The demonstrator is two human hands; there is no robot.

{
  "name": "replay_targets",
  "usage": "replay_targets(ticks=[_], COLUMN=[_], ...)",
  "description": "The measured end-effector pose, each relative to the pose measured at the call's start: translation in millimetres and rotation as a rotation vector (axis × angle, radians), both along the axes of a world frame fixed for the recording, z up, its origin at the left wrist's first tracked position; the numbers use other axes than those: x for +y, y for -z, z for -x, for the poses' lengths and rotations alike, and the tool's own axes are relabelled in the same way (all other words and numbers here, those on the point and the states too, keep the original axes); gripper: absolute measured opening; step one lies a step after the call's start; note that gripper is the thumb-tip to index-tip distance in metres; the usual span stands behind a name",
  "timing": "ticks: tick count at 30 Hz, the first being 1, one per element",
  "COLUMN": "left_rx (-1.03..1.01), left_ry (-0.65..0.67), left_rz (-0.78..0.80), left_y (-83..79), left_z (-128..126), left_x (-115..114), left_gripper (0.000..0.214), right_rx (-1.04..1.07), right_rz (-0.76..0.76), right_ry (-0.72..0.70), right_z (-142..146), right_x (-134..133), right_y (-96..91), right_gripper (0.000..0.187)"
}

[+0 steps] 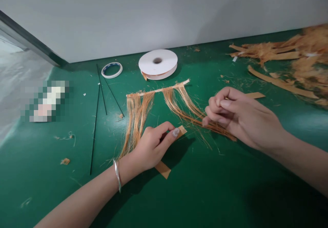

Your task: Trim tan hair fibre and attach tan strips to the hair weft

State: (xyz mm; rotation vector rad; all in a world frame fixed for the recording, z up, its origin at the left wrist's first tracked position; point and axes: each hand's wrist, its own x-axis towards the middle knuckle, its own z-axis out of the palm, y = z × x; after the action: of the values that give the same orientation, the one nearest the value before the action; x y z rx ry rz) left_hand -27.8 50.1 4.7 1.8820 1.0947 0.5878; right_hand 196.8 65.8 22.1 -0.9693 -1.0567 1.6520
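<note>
My left hand (pixel 151 146) pinches a short tan ribbon piece (pixel 182 131) between thumb and forefinger. A second tan end (pixel 164 170) shows below that hand; whether it belongs to the same piece is hidden. The fingers of my right hand (pixel 235 113) are closed in a pinch, and what they hold, if anything, is too small to make out. Beyond both hands lies a pale tape strip (pixel 159 90) with orange-brown fibre fringe (pixel 135 115) hanging from it in bunches. One fringe bunch (pixel 189 117) runs under my right hand.
A white ribbon spool (pixel 159 62) stands near the wall, beside a roll of white tape (pixel 112 75). Thin dark rods (pixel 95 129) lie at the left. Frayed ribbon scraps (pixel 287 55) pile up at the right on the green tabletop (pixel 205 193). A pixelated patch covers something far left.
</note>
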Motion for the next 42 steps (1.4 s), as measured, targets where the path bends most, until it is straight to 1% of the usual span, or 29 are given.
replay_targets(ticks=[7,13,18,24,26,29,33,42], left_rx=[0.013,0.047,0.075,0.061,0.05,0.046,0.049,0.041], left_ry=[-0.001,-0.001,-0.017,-0.042,-0.052,-0.059,-0.08,-0.076], left_rz=[-0.046,-0.044,-0.02,-0.024,-0.026,-0.045,-0.078,-0.099], left_y=[0.9,0.5,-1.9,-2.8,-3.1,-4.0,-5.1,-7.1], left_z=[-1.2,-0.3,-0.6,0.6,1.3,2.1,2.6,4.2], left_x=[0.9,0.1,-1.9,-3.8,-4.6,-6.5,-9.8,-12.9], left_gripper=[0.03,0.031,0.033,0.036,0.036,0.035,0.036,0.036], right_rx=[0.001,-0.055,-0.087,-0.161,-0.157,-0.137,-0.148,-0.152], right_rz=[-0.083,-0.215,-0.291,-0.422,-0.431,-0.402,-0.387,-0.405], right_ry=[0.083,0.179,0.219,0.305,0.332,0.364,0.452,0.609], right_z=[-7.4,-13.4,-17.1,-27.9,-31.5,-36.0,-43.9,-74.0], right_x=[4.8,8.2,9.0,7.4,6.1,4.5,3.8,4.7], right_y=[-8.9,-20.2,-29.2,-40.4,-44.4,-50.2,-57.1,-72.0], right_gripper=[0.017,0.019,0.018,0.017,0.017,0.016,0.017,0.024])
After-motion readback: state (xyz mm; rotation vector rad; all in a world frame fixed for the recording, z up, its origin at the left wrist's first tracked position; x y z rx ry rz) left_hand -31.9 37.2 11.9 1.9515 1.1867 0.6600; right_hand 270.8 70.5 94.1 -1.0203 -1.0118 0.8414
